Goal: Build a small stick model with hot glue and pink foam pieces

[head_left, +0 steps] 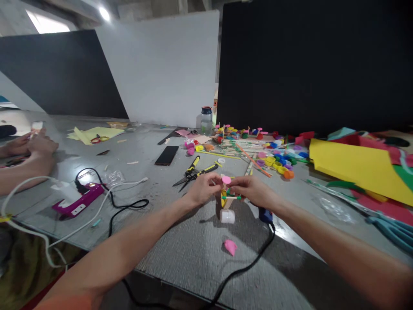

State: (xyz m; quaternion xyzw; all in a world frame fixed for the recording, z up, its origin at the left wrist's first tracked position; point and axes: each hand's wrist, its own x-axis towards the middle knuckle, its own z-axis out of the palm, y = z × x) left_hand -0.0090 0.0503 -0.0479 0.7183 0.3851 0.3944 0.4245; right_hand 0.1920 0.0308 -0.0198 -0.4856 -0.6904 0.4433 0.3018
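Note:
Between my two hands is a small craft model (229, 202) made of wooden sticks and green and yellow pieces, with a pink disc (226, 180) on top. My left hand (205, 188) pinches it from the left side. From the other side, the fingers of my right hand (253, 189) close on it; their tips are partly hidden. Just below the model lies a white cylinder (227, 216), seemingly a small roll or cap. A pink lump (230, 247) rests nearer the table edge. Beside my right wrist is a dark blue corded tool (266, 215), partly covered by the arm.
Yellow-handled pliers (193, 174) and a phone (167, 155) lie beyond my left hand. Coloured caps (277, 161), sticks and a bottle (206, 120) stand farther back. Yellow sheets (351, 168) are right. Cables and a purple power strip (79, 201) lie left, near another person's hands (40, 144).

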